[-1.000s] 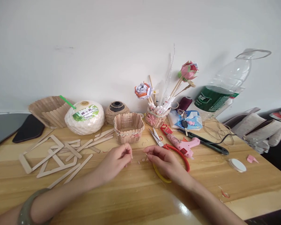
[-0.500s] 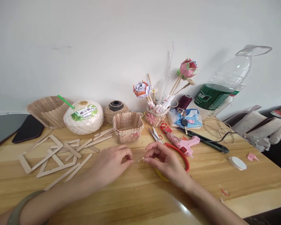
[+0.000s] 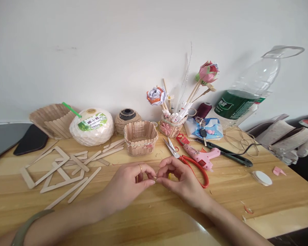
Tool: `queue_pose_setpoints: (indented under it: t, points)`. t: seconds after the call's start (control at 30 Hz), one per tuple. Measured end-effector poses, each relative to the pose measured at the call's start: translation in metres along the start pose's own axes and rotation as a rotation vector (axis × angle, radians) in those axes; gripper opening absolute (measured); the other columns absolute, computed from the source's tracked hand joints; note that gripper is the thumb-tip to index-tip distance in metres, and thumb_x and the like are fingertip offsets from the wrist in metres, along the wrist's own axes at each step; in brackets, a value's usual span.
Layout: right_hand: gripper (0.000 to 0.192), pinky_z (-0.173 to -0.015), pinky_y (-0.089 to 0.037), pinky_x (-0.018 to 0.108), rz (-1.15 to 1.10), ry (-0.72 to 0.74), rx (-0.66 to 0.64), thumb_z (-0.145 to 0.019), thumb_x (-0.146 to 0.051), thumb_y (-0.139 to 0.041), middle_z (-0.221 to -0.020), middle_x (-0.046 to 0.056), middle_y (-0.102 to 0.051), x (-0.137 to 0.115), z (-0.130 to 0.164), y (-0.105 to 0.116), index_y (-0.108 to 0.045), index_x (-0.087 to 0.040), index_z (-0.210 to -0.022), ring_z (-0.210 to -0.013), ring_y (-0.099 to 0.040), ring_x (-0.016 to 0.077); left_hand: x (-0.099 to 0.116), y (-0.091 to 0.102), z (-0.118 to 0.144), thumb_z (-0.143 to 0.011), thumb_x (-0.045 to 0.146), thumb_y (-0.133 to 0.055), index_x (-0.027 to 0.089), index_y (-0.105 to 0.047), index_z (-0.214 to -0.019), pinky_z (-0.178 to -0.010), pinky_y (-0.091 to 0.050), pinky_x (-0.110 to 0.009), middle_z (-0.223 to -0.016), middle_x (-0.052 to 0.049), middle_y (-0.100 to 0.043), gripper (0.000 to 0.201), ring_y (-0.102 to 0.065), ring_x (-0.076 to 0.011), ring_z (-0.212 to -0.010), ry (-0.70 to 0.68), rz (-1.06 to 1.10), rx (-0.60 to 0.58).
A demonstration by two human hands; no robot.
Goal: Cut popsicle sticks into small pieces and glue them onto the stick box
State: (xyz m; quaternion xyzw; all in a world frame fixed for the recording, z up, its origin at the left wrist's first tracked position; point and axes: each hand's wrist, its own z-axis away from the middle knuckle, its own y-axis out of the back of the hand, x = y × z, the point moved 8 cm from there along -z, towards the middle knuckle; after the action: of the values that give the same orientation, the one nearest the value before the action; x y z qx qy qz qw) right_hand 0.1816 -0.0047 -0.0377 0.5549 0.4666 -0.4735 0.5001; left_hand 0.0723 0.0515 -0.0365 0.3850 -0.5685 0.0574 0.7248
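Left hand and right hand meet fingertip to fingertip just in front of the stick basket, low over the bench. Fingers of both pinched nearly shut on a tiny piece, too small to identify. Red-handled scissors lie right of the basket, touching the right hand; loose craft sticks lie left of it

Tiny piece between fingers indistinct

Both forearms are bare, with no sleeves seen. A grey-green bangle is worn on the left wrist, a thin gold ring on the left hand.
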Motion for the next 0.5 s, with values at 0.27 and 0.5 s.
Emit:
queue_pose_setpoints:
  t: [0.27,0.5]
  points:
    - [0.02,-0.067,-0.046,0.028,0.043,0.029,0.004,-0.078,-0.023,-0.068,-0.076,-0.001,-0.062,-0.0031,0.0006,-0.0002,-0.051,-0.021,-0.088,-0.069,-0.057,0.013,-0.0012,-0.0004,-0.0017,-0.076,0.026,-0.059,0.02,-0.068,-0.079,-0.058,-0.039,-0.022,-0.068,0.002,-0.064,0.011,-0.051,-0.0124,-0.061,0.039,0.084,-0.015]
    - [0.017,-0.065,-0.045,0.028,0.087,0.041,0.0,-0.078,-0.019,-0.066,-0.075,-0.001,-0.06,-0.0043,0.002,-0.0007,-0.052,-0.02,-0.087,-0.069,-0.056,0.013,-0.0011,-0.0013,-0.0025,-0.075,0.026,-0.059,0.02,-0.068,-0.076,-0.059,-0.039,-0.022,-0.071,0.002,-0.067,0.011,-0.051,-0.012,-0.061,0.031,0.112,-0.028]
